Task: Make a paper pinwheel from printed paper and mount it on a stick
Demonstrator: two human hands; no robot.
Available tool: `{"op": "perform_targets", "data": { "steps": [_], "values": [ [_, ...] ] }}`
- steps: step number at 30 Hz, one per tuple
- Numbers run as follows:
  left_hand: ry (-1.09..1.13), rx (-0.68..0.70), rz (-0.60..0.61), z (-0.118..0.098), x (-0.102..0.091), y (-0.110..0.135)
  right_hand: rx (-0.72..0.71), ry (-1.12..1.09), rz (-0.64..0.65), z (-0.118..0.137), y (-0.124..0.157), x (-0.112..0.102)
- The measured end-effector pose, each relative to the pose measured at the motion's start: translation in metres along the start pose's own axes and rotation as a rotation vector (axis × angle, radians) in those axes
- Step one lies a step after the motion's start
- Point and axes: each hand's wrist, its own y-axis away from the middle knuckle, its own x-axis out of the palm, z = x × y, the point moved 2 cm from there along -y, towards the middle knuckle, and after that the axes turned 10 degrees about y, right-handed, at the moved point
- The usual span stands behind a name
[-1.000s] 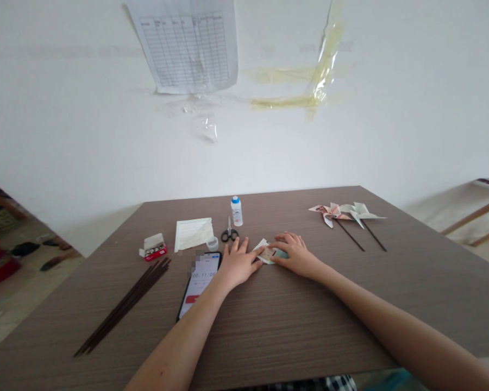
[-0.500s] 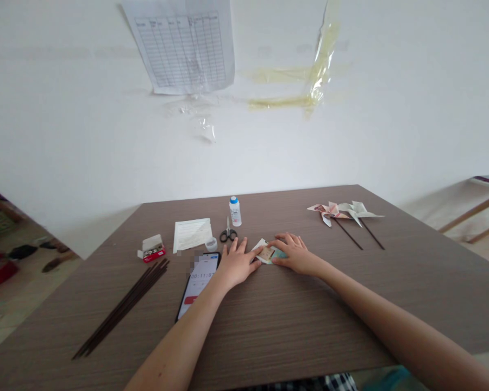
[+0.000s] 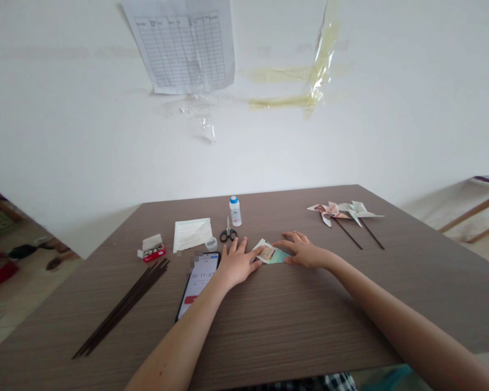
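A small folded printed paper lies flat on the brown table. My left hand rests flat with spread fingers, its thumb touching the paper's left corner. My right hand lies open and flat at the paper's right end, fingertips pressing on it. Neither hand grips anything.
A phone showing a timer lies by my left wrist. Dark sticks, a red-and-white box, white paper, scissors, a tape roll and a glue bottle stand behind. Two finished pinwheels lie at the far right.
My right hand has slid to the right along the paper, uncovering more of it. My left hand has stayed in place.
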Motion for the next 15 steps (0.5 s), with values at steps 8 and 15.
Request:
{"op": "perform_targets", "data": {
  "steps": [8, 15],
  "values": [
    [-0.001, -0.001, 0.004, 0.001, 0.001, 0.001, 0.006, -0.008, 0.039, -0.011, 0.005, -0.013],
    [-0.039, 0.044, -0.066, -0.003, 0.0, 0.001, -0.036, -0.024, -0.015, -0.015, 0.001, -0.011]
  ]
}}
